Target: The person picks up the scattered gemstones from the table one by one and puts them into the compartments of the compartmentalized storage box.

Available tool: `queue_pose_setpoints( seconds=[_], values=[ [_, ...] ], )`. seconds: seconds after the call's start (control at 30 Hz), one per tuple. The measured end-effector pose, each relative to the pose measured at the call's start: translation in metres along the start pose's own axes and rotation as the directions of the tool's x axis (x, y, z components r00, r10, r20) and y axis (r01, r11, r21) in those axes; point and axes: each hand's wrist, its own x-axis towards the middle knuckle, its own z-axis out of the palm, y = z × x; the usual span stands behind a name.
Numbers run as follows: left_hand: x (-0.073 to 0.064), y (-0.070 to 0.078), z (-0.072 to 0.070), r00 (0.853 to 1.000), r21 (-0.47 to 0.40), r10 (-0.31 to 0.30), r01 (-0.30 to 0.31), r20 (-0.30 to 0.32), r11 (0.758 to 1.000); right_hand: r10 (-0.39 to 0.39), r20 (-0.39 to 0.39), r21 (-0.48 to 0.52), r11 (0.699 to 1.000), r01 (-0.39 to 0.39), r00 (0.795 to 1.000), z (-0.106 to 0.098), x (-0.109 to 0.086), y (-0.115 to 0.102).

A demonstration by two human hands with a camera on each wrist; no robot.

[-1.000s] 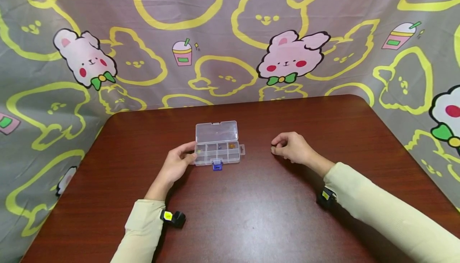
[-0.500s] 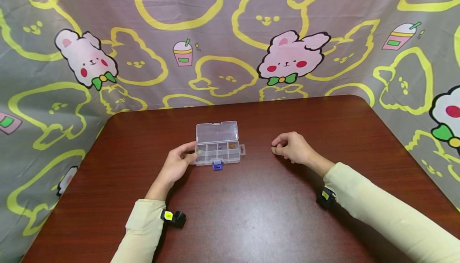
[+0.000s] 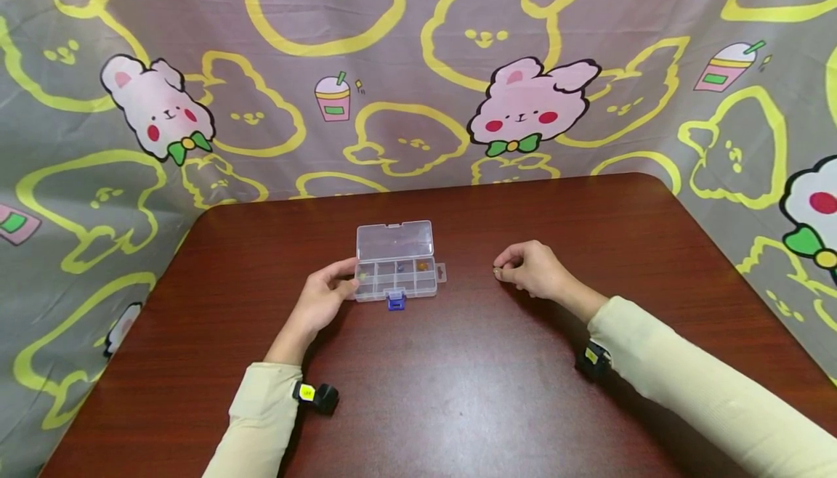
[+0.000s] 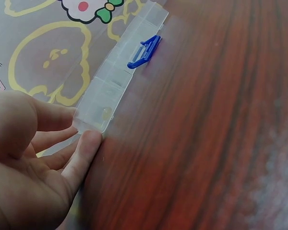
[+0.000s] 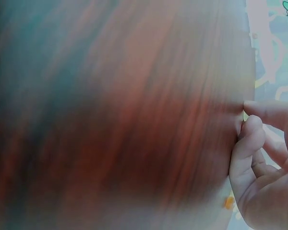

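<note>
A clear plastic compartment box (image 3: pixel 384 287) stands on the table with its lid (image 3: pixel 394 241) up and tilted back. My left hand (image 3: pixel 322 298) holds the box's left end, thumb at the front corner and fingers behind. Small pieces lie in the back compartments: a yellow-green one (image 3: pixel 363 275) at left, a blue one (image 3: pixel 401 268), and an orange one (image 3: pixel 422 265) at right. The blue latch (image 3: pixel 396 301) hangs at the front. Right of the box, my right hand (image 3: pixel 535 269) pinches a tiny pale piece (image 3: pixel 497 270) between thumb and index finger, low over the tabletop; the fingertips mostly hide it.
The dark red-brown wooden table (image 3: pixel 451 383) reaches back to a patterned cloth (image 3: pixel 405 64) that hangs behind it and along both sides. A hanging tab (image 3: pixel 441 272) juts from the box's right end. Each wrist wears a black camera, such as the left one (image 3: pixel 317 395).
Both hands and the box stay almost where they were. At my right fingertips the tiny piece looks paler than one second ago, when that spot was dark.
</note>
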Motion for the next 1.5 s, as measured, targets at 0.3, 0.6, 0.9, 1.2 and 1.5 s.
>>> queue_pose_setpoints(
  seconds=[0.3, 0.6, 0.9, 1.2, 1.5],
  values=[
    [0.0002, -0.0012, 0.0004, 1.0, -0.013, 0.006, -0.006, 0.0, 1.0, -0.005, -0.014, -0.023, 1.0, 0.004, 1.0, 0.0006, -0.001, 0.0002],
    [0.0, -0.0006, 0.0007, 1.0, -0.007, 0.004, -0.004, -0.003, 1.0, 0.005, -0.011, -0.028, 1.0, -0.005, 1.0, -0.0004, -0.0022, 0.0001],
    [-0.0003, -0.0004, 0.0001, 1.0, -0.006, 0.001, -0.001, 0.0, 1.0, 0.008, -0.007, -0.03, 1.0, -0.008, 1.0, -0.0015, -0.003, -0.0015],
    [0.0007, -0.0012, 0.0008, 1.0, -0.001, 0.005, -0.005, -0.004, 1.0, 0.013, 0.014, -0.009, 1.0, -0.013, 1.0, -0.0025, -0.0044, -0.0025],
    [-0.0004, 0.0005, 0.0012, 1.0, -0.009, 0.019, -0.019, -0.005, 1.0, 0.026, 0.02, -0.001, 1.0, -0.026, 0.999, -0.0027, -0.0051, -0.004]
  ],
)
